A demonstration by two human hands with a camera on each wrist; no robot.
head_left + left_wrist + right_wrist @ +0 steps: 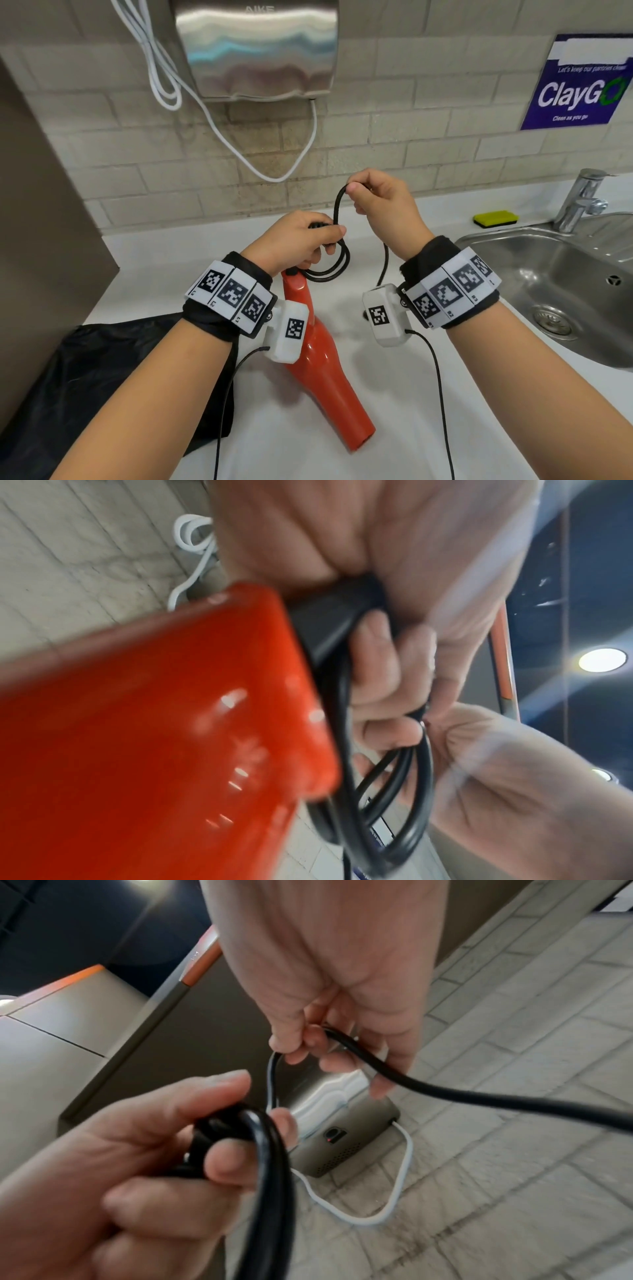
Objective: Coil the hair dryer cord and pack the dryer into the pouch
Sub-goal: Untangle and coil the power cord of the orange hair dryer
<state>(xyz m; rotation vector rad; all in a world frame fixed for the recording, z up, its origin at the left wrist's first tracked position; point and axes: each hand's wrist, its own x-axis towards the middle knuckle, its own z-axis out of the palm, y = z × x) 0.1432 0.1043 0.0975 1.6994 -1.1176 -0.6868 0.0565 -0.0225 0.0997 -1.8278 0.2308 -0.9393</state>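
Observation:
A red hair dryer (322, 363) lies on the white counter (411, 428), nozzle toward me. Its black cord (337, 263) hangs in loops from my left hand (301, 243), which grips the loops and the handle end just above the dryer's rear. In the left wrist view the dryer (154, 737) fills the frame, with the coiled cord (404, 791) under my curled fingers. My right hand (376, 202), higher and to the right, pinches a further stretch of cord (445, 1088) between thumb and fingers. The black pouch (102, 377) lies flat on the counter at the left, under my left forearm.
A steel sink (565, 284) with a tap (582, 198) is set into the counter at the right, a yellow sponge (495, 218) behind it. A wall hand dryer (253, 51) with a white cable (291, 164) hangs over the tiled backsplash. A brown cabinet side (41, 222) borders the left.

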